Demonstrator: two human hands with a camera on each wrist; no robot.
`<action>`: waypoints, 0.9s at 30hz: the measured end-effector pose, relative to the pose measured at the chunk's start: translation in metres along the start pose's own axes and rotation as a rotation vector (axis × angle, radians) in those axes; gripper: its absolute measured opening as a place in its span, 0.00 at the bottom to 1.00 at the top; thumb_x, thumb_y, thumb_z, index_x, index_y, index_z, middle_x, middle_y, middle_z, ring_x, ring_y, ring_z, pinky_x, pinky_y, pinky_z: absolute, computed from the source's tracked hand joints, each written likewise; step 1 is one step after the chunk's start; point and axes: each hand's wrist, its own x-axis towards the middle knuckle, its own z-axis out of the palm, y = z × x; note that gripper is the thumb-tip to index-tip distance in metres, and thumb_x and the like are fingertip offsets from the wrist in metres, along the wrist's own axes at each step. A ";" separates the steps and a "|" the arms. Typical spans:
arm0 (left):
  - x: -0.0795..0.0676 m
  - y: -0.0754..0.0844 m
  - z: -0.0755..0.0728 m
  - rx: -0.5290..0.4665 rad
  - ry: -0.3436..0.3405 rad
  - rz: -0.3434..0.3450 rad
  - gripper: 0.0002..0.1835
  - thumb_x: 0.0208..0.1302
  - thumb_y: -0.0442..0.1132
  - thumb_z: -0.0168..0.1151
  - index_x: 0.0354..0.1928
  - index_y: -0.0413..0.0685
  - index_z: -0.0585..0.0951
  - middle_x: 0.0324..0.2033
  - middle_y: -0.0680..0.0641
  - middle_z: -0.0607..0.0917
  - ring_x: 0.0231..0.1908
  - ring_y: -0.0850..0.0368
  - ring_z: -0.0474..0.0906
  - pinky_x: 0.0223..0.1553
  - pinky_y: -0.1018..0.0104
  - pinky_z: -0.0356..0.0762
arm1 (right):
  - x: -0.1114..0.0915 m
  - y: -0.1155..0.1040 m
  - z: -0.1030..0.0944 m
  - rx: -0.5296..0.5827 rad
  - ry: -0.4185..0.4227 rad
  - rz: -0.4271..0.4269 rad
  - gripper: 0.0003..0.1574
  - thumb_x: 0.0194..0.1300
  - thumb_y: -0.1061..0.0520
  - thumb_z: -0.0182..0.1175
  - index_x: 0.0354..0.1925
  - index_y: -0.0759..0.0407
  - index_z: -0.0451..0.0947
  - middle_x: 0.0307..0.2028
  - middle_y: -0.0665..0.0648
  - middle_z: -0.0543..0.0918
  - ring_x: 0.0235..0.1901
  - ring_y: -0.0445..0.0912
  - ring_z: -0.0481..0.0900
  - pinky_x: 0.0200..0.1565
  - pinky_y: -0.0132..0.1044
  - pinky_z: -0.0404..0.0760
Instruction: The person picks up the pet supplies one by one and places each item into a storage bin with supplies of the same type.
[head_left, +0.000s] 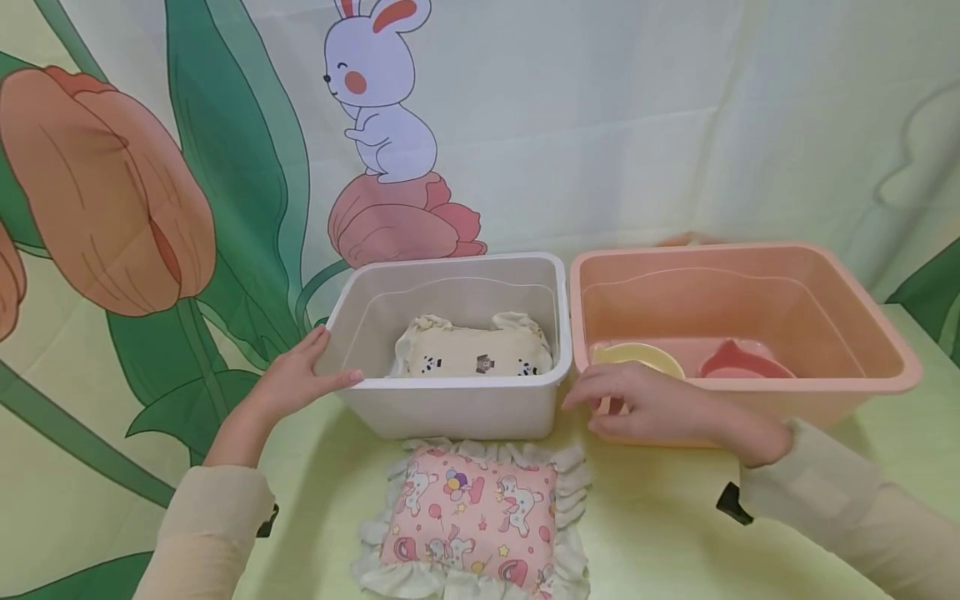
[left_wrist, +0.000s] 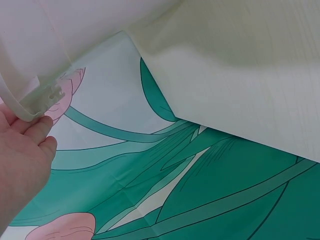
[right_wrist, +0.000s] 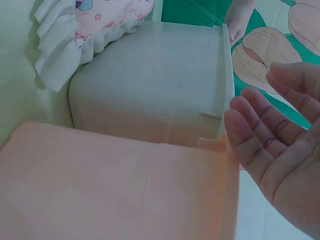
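Observation:
A white plastic bin point(head_left: 450, 408) stands left of centre, with a cream pillow point(head_left: 480, 346) with small animal prints lying inside it. My left hand point(head_left: 296, 379) holds the bin's front left corner: the thumb lies across the rim, and the fingertips are at the rim's outer side in the left wrist view. To the right is a pink bin point(head_left: 810, 385). My right hand point(head_left: 652, 404) hovers before its front left corner, fingers loosely bent and holding nothing. The right wrist view shows that palm point(right_wrist: 295, 165) beside the rim.
A frilled pink pillow point(head_left: 472, 521) with unicorn prints lies on the pale green table in front of the white bin. Inside the pink bin are a yellow bowl-like item point(head_left: 648, 358) and a red one point(head_left: 742, 360). A curtain printed with tulips and a rabbit point(head_left: 375, 75) hangs behind.

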 end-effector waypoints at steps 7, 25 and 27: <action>0.001 -0.002 0.001 0.004 0.002 0.000 0.54 0.51 0.67 0.52 0.68 0.40 0.42 0.68 0.37 0.42 0.63 0.31 0.45 0.56 0.33 0.51 | 0.003 0.003 0.009 0.009 -0.049 0.013 0.18 0.55 0.65 0.57 0.46 0.56 0.77 0.43 0.51 0.79 0.37 0.39 0.73 0.36 0.28 0.77; -0.001 0.001 0.000 -0.011 0.004 -0.013 0.54 0.51 0.67 0.53 0.68 0.41 0.42 0.68 0.38 0.42 0.64 0.32 0.45 0.56 0.34 0.52 | 0.004 0.010 0.032 0.018 -0.112 0.036 0.19 0.55 0.62 0.58 0.48 0.53 0.76 0.46 0.47 0.79 0.43 0.40 0.74 0.41 0.30 0.77; -0.001 0.001 0.000 -0.008 0.004 -0.010 0.54 0.51 0.66 0.53 0.68 0.41 0.42 0.68 0.37 0.41 0.64 0.31 0.45 0.56 0.34 0.51 | 0.005 0.011 0.034 0.008 -0.118 0.039 0.19 0.55 0.62 0.58 0.48 0.52 0.76 0.46 0.46 0.79 0.44 0.41 0.74 0.42 0.31 0.76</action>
